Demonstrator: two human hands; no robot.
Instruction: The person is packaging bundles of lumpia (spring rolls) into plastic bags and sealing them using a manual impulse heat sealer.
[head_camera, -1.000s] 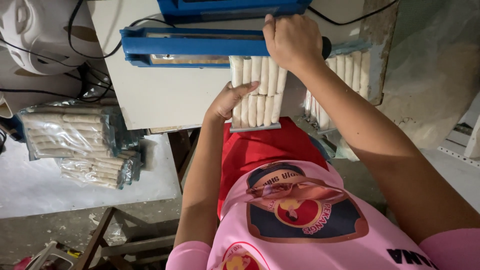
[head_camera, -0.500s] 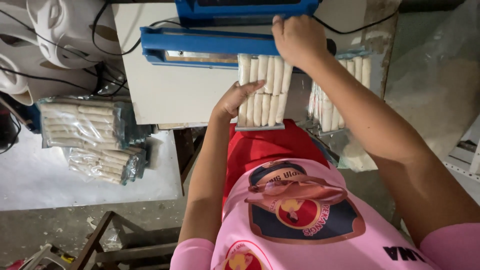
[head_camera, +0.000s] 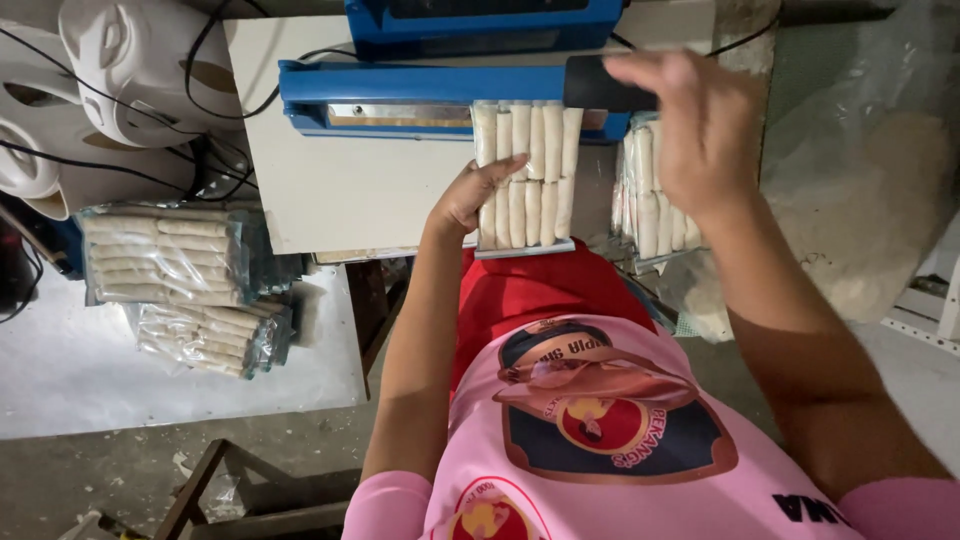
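A white tabletop (head_camera: 340, 190) fills the upper middle, with grey floor seen below. At 9 o'clock, two sealed packs of pale rolls (head_camera: 165, 255) are stacked beside white appliances (head_camera: 120, 70). A blue heat sealer (head_camera: 400, 95) is laid across 12 o'clock. The tray of rolls (head_camera: 525, 175) is tucked under the sealer's bar and gripped at its left edge by the left hand (head_camera: 468, 195). The right hand (head_camera: 700, 125) is held loose, fingers spread (a bit blurred), just off the black handle (head_camera: 600, 83). More rolls (head_camera: 650, 185) are parked at 2 o'clock.
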